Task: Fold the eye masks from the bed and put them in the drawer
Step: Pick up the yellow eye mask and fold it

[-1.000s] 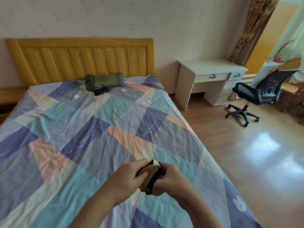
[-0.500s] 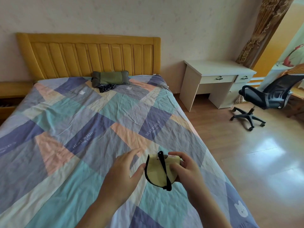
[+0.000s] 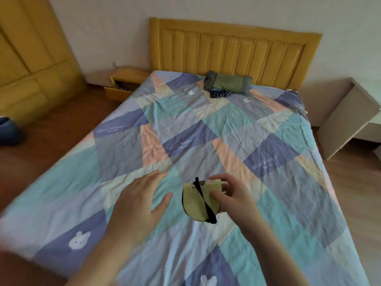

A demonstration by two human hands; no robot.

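My right hand (image 3: 231,198) grips a folded yellow-green eye mask (image 3: 196,202) with a black strap wrapped across it, held above the patchwork bedspread (image 3: 185,129). My left hand (image 3: 138,201) hovers just left of the mask, fingers spread, holding nothing. A dark patterned cloth item (image 3: 220,93) lies near the headboard, in front of a green pillow (image 3: 227,83); I cannot tell whether it is another mask. A yellow nightstand (image 3: 128,76) stands left of the bed with its drawer (image 3: 115,93) pulled open.
A yellow headboard (image 3: 233,52) backs the bed. A yellow wardrobe (image 3: 31,58) fills the far left. A blue object (image 3: 8,131) sits on the wooden floor at left. A white desk (image 3: 350,118) stands at the right of the bed.
The view has swung left, bringing the nightstand and wardrobe into sight. My left hand let go of the mask and opened; my right hand keeps holding it.
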